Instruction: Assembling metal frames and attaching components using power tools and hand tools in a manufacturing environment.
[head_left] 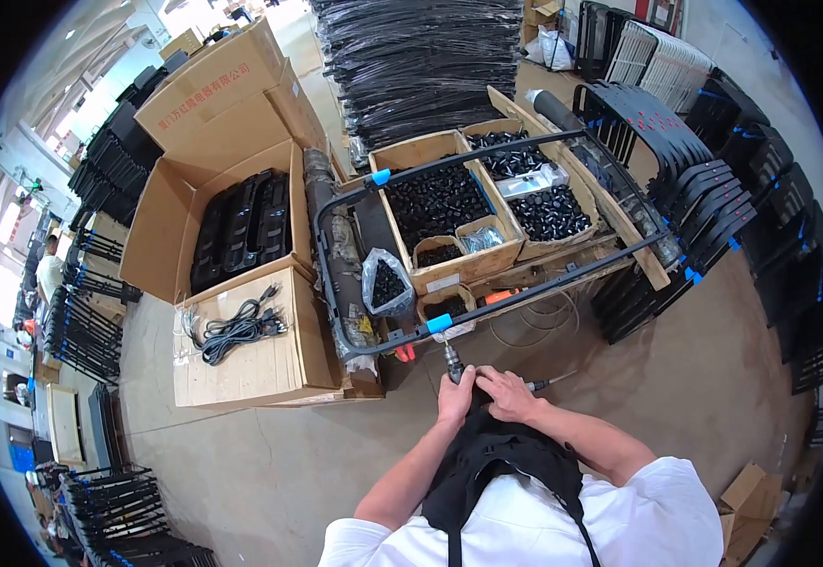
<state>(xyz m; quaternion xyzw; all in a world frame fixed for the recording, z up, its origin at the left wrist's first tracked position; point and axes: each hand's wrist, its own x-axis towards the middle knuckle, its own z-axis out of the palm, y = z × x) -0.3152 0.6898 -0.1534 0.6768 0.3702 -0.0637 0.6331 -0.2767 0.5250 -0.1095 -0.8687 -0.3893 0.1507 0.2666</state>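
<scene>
Just ahead of your chest, your left hand (453, 399) was closed around a dark power driver (453, 361), its metal chuck pointing away from you. Your right hand (508, 394) sat right beside it, fingers curled; whether it gripped the driver too could not be told. The driver's tip was just beside a blue tab (439, 323) on the near bar of a black tubular frame (563, 280); contact could not be made out. Near that bar's left end you had a red-handled tool (405, 352). Beneath the frame, past the near bar, were a plastic bag (371, 291) of small dark pieces and a wooden bin (459, 276) full of black pieces. To your left, a coiled black cable (241, 329) lay on cardboard, before an open carton (154, 231) holding black parts. Farther right stood stacked black frames (690, 111); beyond the bin rose a tall wrapped stack (421, 66).
</scene>
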